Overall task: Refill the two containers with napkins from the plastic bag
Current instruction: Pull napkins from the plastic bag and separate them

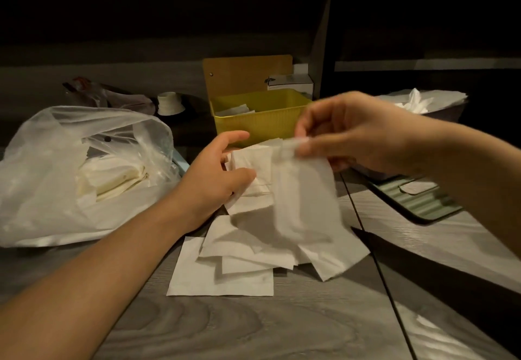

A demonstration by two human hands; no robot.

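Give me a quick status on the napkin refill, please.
Left hand grips folded napkins; right hand pinches one hanging napkin. Yellow container open just behind. Nothing blocking.

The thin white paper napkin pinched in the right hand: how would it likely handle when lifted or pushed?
The thin white paper napkin is probably floppy: it hangs limp below the right hand, which pinches its top edge. Likely very light, since a fingertip pinch carries it. Pushed, it would probably crumple or slide, like the loose white napkins scattered askew on the grey wood-grain table.

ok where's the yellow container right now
In the head view the yellow container sits at centre, at the back of the table, just behind both hands, right of the plastic bag.
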